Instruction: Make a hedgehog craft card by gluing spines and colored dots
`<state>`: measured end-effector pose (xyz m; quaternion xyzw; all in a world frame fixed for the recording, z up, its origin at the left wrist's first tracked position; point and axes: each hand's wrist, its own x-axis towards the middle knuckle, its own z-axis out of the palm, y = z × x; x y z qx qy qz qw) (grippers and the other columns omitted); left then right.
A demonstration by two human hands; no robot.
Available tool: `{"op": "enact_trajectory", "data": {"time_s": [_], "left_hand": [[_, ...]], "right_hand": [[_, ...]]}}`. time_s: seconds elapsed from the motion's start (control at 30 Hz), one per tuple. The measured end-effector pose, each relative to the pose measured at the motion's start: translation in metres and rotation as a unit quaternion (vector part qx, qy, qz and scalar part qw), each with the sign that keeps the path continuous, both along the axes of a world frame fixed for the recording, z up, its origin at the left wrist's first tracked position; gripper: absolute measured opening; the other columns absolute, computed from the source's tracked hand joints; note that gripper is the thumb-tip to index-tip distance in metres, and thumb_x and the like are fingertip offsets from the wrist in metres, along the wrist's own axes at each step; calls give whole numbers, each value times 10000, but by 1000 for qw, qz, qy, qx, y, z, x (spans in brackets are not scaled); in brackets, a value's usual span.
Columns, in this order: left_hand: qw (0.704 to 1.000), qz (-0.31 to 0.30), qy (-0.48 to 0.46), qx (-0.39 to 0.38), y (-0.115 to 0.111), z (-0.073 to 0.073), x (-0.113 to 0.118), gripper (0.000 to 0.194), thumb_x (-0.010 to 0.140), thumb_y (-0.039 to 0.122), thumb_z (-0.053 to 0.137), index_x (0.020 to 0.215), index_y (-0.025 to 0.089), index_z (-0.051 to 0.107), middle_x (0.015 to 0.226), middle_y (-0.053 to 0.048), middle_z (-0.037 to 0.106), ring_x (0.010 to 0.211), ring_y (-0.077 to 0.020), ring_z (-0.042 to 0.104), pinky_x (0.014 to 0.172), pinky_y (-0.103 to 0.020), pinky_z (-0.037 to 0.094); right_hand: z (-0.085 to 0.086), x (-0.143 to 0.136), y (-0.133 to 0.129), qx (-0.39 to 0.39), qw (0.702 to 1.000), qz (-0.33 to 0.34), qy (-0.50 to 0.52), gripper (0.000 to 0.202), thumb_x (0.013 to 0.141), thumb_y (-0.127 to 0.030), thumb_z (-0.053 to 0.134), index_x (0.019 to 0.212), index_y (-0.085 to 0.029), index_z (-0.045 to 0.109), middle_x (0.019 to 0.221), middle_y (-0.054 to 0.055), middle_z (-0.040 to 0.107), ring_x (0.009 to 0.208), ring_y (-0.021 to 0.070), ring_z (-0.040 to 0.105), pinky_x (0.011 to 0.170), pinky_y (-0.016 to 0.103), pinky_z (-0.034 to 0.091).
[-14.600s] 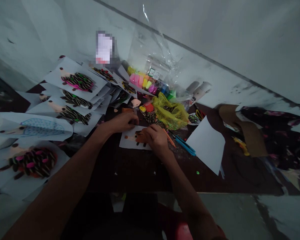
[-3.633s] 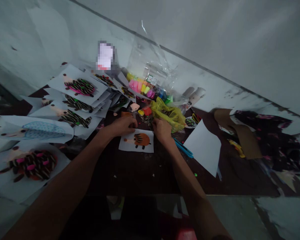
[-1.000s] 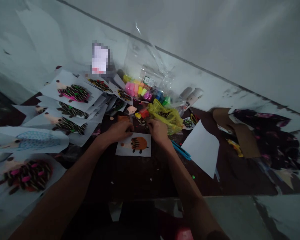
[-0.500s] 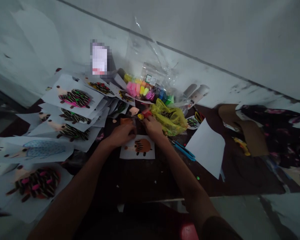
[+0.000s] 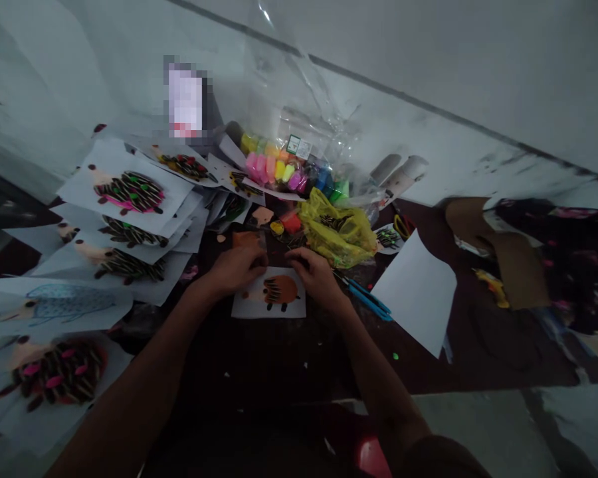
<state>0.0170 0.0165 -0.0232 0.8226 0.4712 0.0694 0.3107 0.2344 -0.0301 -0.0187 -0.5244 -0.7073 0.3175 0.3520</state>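
A small white card (image 5: 239, 307) lies on the dark table between my forearms. On it is a hedgehog with an orange body (image 5: 288, 289), a pale snout and several striped seeds at the front of its back. My left hand (image 5: 238, 269) is over the card's upper left corner, thumb and fingers drawn together, just below an orange clay packet (image 5: 246, 239). At the upper right corner my right hand (image 5: 317, 273) has its fingertips pinched. Anything small in either pinch is too dim to make out.
Stacked sheets with finished hedgehogs (image 5: 129, 189) cover the left side. Behind stand a clear bag of coloured clay (image 5: 284, 169) and a yellow bag of striped seeds (image 5: 336, 229). Blue scissors (image 5: 369, 299) and a white sheet (image 5: 418, 292) lie right; brown cardboard (image 5: 518, 265) is farther right.
My right hand has come back from beside the red clay and yellow bag toward the card's upper right corner. My left hand has shifted slightly; the view has tilted a little.
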Motion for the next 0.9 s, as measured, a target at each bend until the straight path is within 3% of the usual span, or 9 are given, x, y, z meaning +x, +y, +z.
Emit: {"op": "enact_trajectory", "data": {"time_s": [0.2,0.47,0.67,0.9], "left_hand": [[1000,2,13,4,0,0,0,178,870,269,542,948,211,691,928,-51,722,862,-237,661,723,-325,451],[1000,-6,-8,-1,0,0,-1,187,864,273,525,942,205,680,921,-50,720,846,-232,647,737,-326,456],[1000,-2,0,-8,0,0,-1,191,870,268,541,970,206,692,928,-55,722,847,-235,654,743,-326,457],[1000,-3,-8,7,0,-5,-1,190,868,268,536,944,208,699,939,-58,729,872,-248,663,730,-333,451]], "right_hand": [[1,1,-3,-17,999,-18,37,111,900,-232,623,968,-198,703,951,36,738,879,177,674,838,294,518],[14,-5,-11,0,997,25,-70,163,993,-220,513,947,-197,668,935,52,685,893,177,636,830,284,482],[5,-3,-10,5,993,76,-90,228,975,-131,512,990,-191,731,990,73,714,925,176,655,827,282,485],[1,-1,-9,9,992,67,-109,196,910,-91,604,929,-198,767,951,50,712,912,173,644,818,275,472]]}}
